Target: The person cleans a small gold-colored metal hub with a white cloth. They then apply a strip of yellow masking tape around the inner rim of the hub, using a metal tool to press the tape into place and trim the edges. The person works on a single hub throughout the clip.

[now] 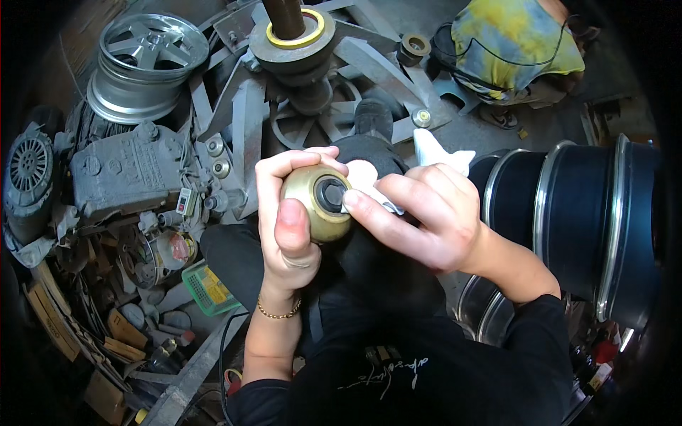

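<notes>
My left hand is wrapped round a tan, rounded part shaped like a thick knob, its kind not clear. In the middle of its face sits a dark round hole with a black rim. A white cloth is pinched in my right hand, one end sticking out above the knuckles. My right thumb presses close to the edge of the hole, with a fold of cloth beside it. Both hands are held together over my lap.
Ahead stands a grey machine with an upright shaft and angled steel arms. A silver wheel rim sits at far left, above a dusty motor housing. Stacked dark rims stand at right. A person in a tie-dyed top is at far right.
</notes>
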The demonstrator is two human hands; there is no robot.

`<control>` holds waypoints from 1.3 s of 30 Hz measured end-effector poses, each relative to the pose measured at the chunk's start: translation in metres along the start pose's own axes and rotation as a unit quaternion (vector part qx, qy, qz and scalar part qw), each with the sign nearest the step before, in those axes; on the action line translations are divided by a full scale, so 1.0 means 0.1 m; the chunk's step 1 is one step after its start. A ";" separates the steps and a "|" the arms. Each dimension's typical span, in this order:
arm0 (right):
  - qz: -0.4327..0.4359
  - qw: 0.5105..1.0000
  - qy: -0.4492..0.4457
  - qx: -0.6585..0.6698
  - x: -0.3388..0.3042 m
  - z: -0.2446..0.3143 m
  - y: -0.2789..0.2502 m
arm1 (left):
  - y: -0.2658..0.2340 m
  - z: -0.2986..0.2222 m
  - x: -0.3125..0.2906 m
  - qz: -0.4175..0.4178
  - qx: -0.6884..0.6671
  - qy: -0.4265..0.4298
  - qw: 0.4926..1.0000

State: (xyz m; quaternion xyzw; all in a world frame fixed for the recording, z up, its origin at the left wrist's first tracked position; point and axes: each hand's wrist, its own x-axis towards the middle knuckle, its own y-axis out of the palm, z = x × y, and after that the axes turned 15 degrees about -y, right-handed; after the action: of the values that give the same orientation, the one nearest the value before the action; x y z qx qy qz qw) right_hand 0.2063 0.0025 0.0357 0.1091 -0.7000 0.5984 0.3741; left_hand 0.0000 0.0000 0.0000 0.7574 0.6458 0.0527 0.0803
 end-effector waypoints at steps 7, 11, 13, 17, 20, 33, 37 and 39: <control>-0.041 0.999 0.019 -0.014 0.12 0.09 0.03 | 0.03 -0.03 -0.01 0.001 0.008 0.002 1.000; -0.030 0.999 0.029 -0.021 0.09 0.14 0.01 | 0.04 0.00 -0.03 -0.029 0.061 0.034 0.997; -0.033 0.999 0.015 -0.018 0.02 0.06 0.03 | 0.03 0.02 -0.03 -0.027 0.049 0.029 0.998; -0.052 0.998 0.005 -0.018 -0.01 0.02 0.07 | 0.02 0.00 0.00 -0.009 0.032 0.019 0.999; -0.060 0.998 0.002 -0.016 0.04 0.04 0.09 | 0.01 0.01 0.01 0.005 0.037 0.018 0.999; -0.053 0.998 0.014 -0.009 0.01 0.04 0.13 | 0.07 0.07 0.01 -0.043 -0.037 0.051 0.997; -0.034 0.999 0.025 -0.010 0.02 0.07 0.05 | 0.16 0.17 0.00 -0.082 0.034 0.100 0.991; -0.008 0.999 0.039 -0.014 0.08 0.10 -0.03 | 0.13 0.15 -0.03 -0.100 0.108 0.111 0.983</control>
State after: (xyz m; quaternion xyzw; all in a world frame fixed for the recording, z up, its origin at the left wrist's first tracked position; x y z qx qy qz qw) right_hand 0.1987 -0.0053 0.0426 0.0867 -0.6924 0.5892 0.4074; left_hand 0.0149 -0.0058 -0.0125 0.6826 0.7252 0.0576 -0.0695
